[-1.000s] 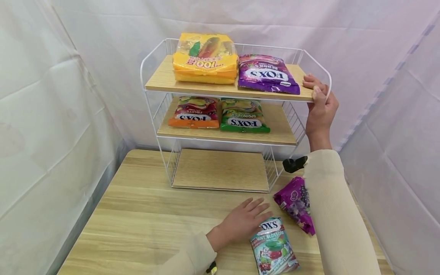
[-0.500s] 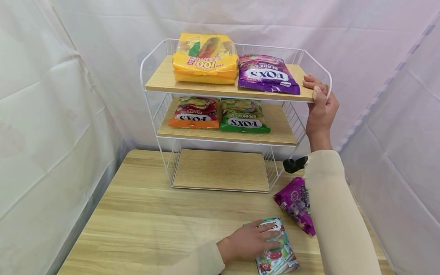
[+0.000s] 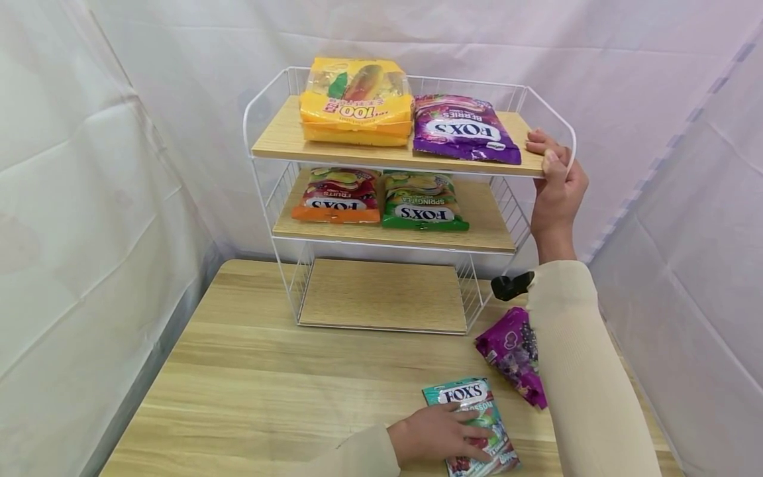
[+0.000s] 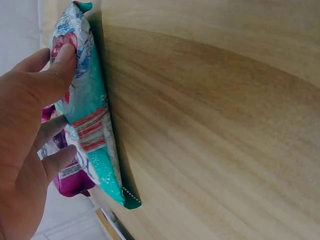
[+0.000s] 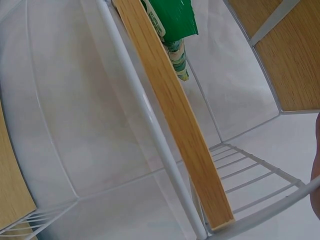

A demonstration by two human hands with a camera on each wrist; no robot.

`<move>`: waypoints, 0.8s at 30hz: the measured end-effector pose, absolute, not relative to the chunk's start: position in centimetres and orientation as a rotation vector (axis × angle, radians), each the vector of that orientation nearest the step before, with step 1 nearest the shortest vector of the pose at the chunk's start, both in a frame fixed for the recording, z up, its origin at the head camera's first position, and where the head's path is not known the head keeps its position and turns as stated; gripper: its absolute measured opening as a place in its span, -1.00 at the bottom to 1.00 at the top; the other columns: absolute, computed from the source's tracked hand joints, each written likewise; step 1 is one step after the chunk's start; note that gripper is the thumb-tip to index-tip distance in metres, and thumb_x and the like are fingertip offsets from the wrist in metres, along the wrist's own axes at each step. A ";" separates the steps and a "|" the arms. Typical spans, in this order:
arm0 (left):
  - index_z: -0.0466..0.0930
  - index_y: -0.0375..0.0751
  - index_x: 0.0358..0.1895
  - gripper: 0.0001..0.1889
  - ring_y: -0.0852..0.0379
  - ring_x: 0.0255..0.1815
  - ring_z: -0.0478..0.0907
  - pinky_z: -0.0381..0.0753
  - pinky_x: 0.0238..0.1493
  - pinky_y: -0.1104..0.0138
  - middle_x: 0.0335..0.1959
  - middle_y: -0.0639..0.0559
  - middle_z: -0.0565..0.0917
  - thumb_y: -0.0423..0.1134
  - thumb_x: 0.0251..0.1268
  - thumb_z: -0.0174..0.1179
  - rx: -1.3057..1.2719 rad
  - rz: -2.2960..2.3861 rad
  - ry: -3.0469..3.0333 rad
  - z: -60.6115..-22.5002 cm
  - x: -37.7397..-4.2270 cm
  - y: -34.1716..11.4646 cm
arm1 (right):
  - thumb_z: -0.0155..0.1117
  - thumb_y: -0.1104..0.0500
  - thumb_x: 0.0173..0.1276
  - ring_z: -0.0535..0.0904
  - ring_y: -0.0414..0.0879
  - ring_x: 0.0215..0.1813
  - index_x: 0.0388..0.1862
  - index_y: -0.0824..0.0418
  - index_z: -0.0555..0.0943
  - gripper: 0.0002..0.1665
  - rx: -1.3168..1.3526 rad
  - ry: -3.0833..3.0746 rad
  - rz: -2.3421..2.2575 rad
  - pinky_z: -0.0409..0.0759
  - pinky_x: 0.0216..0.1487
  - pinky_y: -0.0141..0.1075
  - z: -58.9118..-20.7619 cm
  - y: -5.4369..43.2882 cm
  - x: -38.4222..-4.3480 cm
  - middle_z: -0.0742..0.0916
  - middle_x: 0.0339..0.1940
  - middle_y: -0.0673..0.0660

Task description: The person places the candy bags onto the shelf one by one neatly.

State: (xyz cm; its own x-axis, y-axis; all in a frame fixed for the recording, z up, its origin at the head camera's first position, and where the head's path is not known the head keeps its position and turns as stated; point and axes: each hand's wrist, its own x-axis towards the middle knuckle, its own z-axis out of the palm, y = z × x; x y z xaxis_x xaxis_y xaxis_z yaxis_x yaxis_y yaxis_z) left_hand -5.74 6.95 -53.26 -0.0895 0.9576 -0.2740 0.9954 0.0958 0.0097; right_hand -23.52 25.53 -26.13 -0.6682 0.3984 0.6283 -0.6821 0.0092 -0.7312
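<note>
My left hand (image 3: 434,434) lies over a teal Fox's mint candy bag (image 3: 461,392), which rests flat on the table. In the left wrist view the thumb and fingers (image 4: 56,162) of that hand touch the bag's printed face, spread apart. Higher up, my right hand (image 3: 558,195) grips the right front corner of a white wire rack (image 3: 573,142), its thumb at the top shelf's front edge. Only a sliver of that hand shows in the right wrist view. A purple grape-printed bag (image 3: 509,351) lies right of the mint bag, partly behind my right sleeve.
On the top shelf (image 3: 280,142) sit a yellow mango candy bag (image 3: 357,106) and a purple Fox's berries bag (image 3: 461,129). Red fruits (image 3: 340,195) and green spring tea (image 3: 422,199) bags occupy the middle shelf. White sheeting (image 3: 149,165) encloses the table (image 3: 250,371).
My left hand has moved down and right from the mint bag's upper left edge to over its middle. My right hand stays on the rack.
</note>
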 end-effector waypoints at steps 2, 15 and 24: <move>-0.08 0.60 0.44 -0.37 0.24 0.51 -0.25 -0.01 0.43 0.28 0.51 0.43 -0.17 0.39 0.30 -0.25 1.947 -0.248 2.153 -53.3 -5.7 7.0 | -0.05 0.20 0.34 0.43 -0.02 0.30 -0.20 0.35 0.69 -0.62 0.305 -1.501 1.771 0.46 0.19 -0.27 -26.1 25.5 -23.4 0.62 0.12 0.25; 0.02 0.58 0.43 -0.44 0.26 0.50 -0.19 0.03 0.42 0.28 0.49 0.45 -0.08 0.30 0.36 -0.20 1.898 -0.131 2.140 -53.5 -5.8 6.5 | -0.04 0.18 0.34 0.44 -0.04 0.29 -0.18 0.34 0.69 -0.62 0.298 -1.513 1.778 0.47 0.18 -0.27 -26.3 25.6 -23.4 0.62 0.13 0.23; 0.15 0.54 0.40 -0.46 0.21 0.49 -0.03 0.09 0.40 0.30 0.48 0.40 0.07 0.13 0.35 -0.07 1.977 -0.120 2.233 -53.8 -7.0 4.7 | -0.02 0.16 0.34 0.43 -0.03 0.30 -0.17 0.34 0.69 -0.62 0.310 -1.519 1.769 0.47 0.18 -0.27 -26.0 25.6 -23.4 0.62 0.13 0.24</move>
